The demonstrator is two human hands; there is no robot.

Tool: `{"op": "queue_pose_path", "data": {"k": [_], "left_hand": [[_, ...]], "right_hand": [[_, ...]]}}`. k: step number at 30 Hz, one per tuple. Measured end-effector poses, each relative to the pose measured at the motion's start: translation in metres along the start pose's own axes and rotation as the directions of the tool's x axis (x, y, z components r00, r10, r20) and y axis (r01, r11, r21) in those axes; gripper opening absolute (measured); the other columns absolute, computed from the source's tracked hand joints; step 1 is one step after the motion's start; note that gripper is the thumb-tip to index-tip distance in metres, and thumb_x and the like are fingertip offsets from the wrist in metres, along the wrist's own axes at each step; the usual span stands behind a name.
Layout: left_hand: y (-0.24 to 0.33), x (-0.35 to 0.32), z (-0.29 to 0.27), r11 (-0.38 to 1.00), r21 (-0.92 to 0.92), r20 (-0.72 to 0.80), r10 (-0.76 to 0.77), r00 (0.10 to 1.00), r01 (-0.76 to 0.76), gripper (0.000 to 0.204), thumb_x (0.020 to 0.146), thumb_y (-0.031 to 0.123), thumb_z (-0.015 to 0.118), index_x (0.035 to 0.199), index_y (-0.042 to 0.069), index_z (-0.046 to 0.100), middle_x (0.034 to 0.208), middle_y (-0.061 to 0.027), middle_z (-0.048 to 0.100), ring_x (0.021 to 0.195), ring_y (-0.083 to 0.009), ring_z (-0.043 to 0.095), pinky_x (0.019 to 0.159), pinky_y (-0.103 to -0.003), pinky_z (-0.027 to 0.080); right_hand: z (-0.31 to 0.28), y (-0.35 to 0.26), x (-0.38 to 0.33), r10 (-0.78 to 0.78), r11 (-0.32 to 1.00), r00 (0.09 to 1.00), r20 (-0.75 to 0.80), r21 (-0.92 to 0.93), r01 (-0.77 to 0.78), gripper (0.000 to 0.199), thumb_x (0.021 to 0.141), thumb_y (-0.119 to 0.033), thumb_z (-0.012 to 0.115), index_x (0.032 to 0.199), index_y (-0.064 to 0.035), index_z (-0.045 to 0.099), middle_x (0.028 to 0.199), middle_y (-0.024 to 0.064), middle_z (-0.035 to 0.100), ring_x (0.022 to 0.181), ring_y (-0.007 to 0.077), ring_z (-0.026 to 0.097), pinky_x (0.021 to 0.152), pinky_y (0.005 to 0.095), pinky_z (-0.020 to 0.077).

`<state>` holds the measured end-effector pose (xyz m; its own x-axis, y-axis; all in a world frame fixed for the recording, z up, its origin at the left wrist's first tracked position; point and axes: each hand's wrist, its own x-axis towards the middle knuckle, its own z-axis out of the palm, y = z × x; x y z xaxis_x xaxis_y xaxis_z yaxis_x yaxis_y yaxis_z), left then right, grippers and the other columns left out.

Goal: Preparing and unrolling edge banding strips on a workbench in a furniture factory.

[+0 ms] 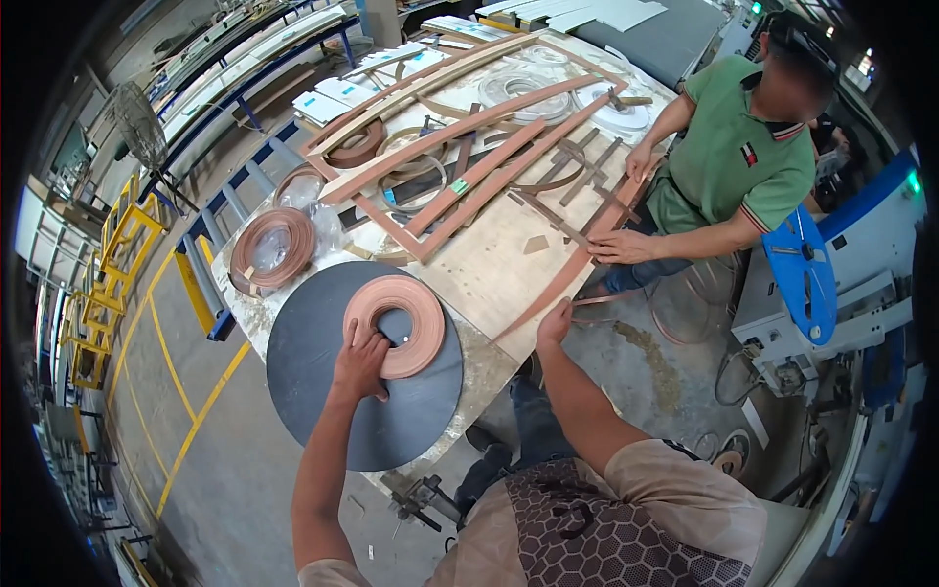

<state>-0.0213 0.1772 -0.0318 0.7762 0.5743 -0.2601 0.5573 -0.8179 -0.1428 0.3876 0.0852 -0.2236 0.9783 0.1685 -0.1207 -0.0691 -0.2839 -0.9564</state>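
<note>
Fingers [354, 344] of the left hand [362, 364] are spreading flat, open and gripping nothing, and pressing down on the lower left rim of a pinkish-brown roll of flat edge banding tape [395, 325], with the fingertips reaching toward its round centre hole. This roll is lying flat on a dark grey round board [323, 411], which is resting on the near left corner of the worn plywood tabletop [489, 269] and overhanging its edge toward the grey floor [225, 489]. Over at the near right edge of the tabletop, the right hand [556, 323] is resting with its fingers curled loosely against the lower end of a long, thin, curved reddish-brown wooden strip [558, 284]; whether they are closing around it or only touching it, I cannot tell. That strip is running diagonally up toward a co-worker in a green polo shirt [734, 157], who is standing at the right side of the tabletop and laying both hands on the same strip farther up. Well apart from the left hand, a second coil of brown banding [274, 249] wrapped in clear film is sitting near the left edge of the tabletop. Farther back, a large frame of long reddish-brown wooden strips [469, 147] is lying across the tabletop.
</note>
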Motion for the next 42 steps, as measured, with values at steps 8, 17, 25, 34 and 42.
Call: {"op": "queue_pose_path", "data": {"k": [8,17,25,34,42], "left_hand": [[-0.003,-0.023,0.004,0.996,-0.077,-0.031,-0.044,0.999,0.042,0.105,0.037,0.046,0.097,0.128,0.013,0.056,0.134,-0.0026,0.059,0.139,-0.0197,0.048,0.13,-0.056,0.011],[-0.016,-0.077,0.026,0.986,-0.084,0.022,-0.14,0.99,0.142,0.1,0.036,0.045,0.097,0.122,0.012,0.058,0.124,-0.001,0.062,0.134,-0.02,0.052,0.131,-0.052,0.011],[-0.008,-0.034,0.015,0.995,-0.101,-0.003,0.005,1.0,-0.005,0.101,0.037,0.04,0.097,0.124,0.011,0.056,0.124,-0.0071,0.062,0.137,-0.0238,0.05,0.132,-0.05,0.011],[-0.011,-0.026,0.019,1.0,0.002,-0.056,-0.001,0.998,0.001,0.105,0.036,0.052,0.096,0.123,0.012,0.055,0.122,-0.0055,0.063,0.136,-0.0267,0.049,0.131,-0.052,0.007],[-0.008,-0.015,0.014,0.998,0.059,-0.077,0.019,0.997,-0.015,0.1,0.036,0.053,0.096,0.118,0.01,0.058,0.12,-0.005,0.064,0.136,-0.0277,0.049,0.131,-0.052,0.007]], "right_hand": [[0.015,0.055,0.015,-0.181,0.855,0.97,0.161,-0.462,0.236,0.054,0.109,-0.038,0.042,0.134,0.0062,0.059,0.14,0.029,0.058,0.13,0.0451,0.053,0.11,0.0427,0.0411],[0.045,0.021,-0.068,0.087,0.995,0.986,0.144,-0.067,-0.078,0.063,0.109,-0.042,0.04,0.144,0.0087,0.051,0.148,0.03,0.052,0.133,0.0417,0.054,0.112,0.0407,0.0415],[0.024,0.048,-0.013,0.036,0.997,0.996,0.08,0.07,-0.041,0.052,0.111,-0.034,0.039,0.138,0.0068,0.057,0.135,0.0263,0.063,0.126,0.0382,0.059,0.11,0.0402,0.0454],[0.013,0.014,-0.007,-0.038,0.997,0.996,0.075,-0.071,0.043,0.065,0.11,-0.047,0.034,0.144,0.004,0.053,0.147,0.0249,0.055,0.132,0.0393,0.055,0.112,0.0399,0.0418],[0.004,-0.003,-0.008,-0.011,1.0,1.0,0.029,-0.013,0.011,0.065,0.109,-0.048,0.038,0.141,0.0053,0.055,0.141,0.0282,0.058,0.124,0.0439,0.058,0.106,0.0411,0.0458]]}}
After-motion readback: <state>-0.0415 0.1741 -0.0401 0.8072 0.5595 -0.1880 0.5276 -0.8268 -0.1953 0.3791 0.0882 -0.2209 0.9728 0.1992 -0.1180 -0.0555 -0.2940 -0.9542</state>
